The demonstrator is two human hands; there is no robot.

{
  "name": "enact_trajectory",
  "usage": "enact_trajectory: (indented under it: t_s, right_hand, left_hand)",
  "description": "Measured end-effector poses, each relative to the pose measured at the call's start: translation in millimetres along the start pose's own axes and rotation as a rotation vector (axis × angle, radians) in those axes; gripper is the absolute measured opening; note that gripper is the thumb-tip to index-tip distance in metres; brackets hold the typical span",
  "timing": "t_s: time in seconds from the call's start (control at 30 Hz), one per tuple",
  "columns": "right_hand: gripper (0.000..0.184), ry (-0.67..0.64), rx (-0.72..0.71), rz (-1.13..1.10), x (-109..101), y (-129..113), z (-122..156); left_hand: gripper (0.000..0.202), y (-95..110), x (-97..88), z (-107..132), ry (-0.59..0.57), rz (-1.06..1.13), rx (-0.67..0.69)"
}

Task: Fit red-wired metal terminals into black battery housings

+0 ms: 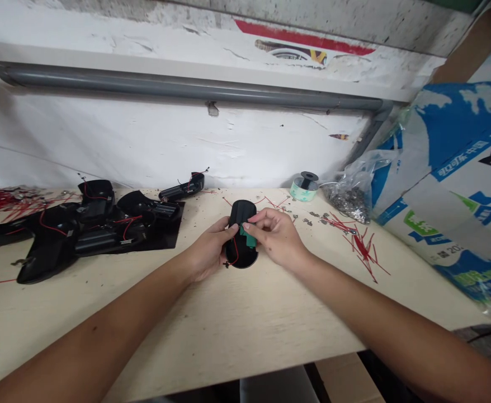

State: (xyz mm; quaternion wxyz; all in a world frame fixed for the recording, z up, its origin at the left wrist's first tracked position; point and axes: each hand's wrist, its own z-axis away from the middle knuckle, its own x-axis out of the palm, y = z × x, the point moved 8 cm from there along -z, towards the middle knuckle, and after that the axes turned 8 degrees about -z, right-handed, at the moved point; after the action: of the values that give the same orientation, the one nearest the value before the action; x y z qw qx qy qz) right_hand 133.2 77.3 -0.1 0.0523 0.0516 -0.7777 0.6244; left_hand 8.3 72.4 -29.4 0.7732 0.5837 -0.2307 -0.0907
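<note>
Pinching a green piece (pixel 249 239) against a black housing (pixel 242 210)

The housing sits between the two hands over the middle of the tabletop (pixel 212 330); whether it touches the surface is hard to tell. The left hand (pixel 212 246) grips its left side, thumb near the green piece, and the right hand (pixel 279 235) has thumb and fingers closed on that piece's upper end.

A red wire (pixel 235 249) loops inside the housing and reaches its left rim, so it could be trapped under the green piece if pressed down, or tugged loose by a shifting left grip. Stray metal bits (pixel 307 221) nearby might fall in if swept by a sleeve or wrist.

Chinese characters run along a blue band on the wrapped box (pixel 434 193), right, with "20%" lower down. Its other lettering is too small or cut off to read.
</note>
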Motion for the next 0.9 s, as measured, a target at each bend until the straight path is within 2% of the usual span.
enact_trajectory:
  t_s: [0.27, 0.4, 0.53, 0.7, 0.9]
  right_hand:
    - [0.034, 0.003, -0.005, 0.014, 1, -1, 0]
    - [0.033, 0.006, -0.051, -0.044, -3, -5, 0]
    - [0.03, 0.071, -0.14, -0.051, -14, -11, 0]
    - [0.028, 0.144, -0.171, -0.049, -25, -14, -2]
    - [0.031, 0.149, -0.155, -0.05, -31, -11, -5]
  left_hand:
    - [0.025, 2, 2.7, 3, 0.032, 0.025, -0.008]
    - [0.03, -2, 2.1, 0, -0.025, 0.142, -0.074]
    - [0.034, -5, 0.6, -2, -0.07, 0.264, -0.125]
    - [0.027, -6, -0.3, -2, -0.064, 0.23, -0.155]
    - [0.028, -10, 3.4, -3, -0.106, 0.201, -0.17]
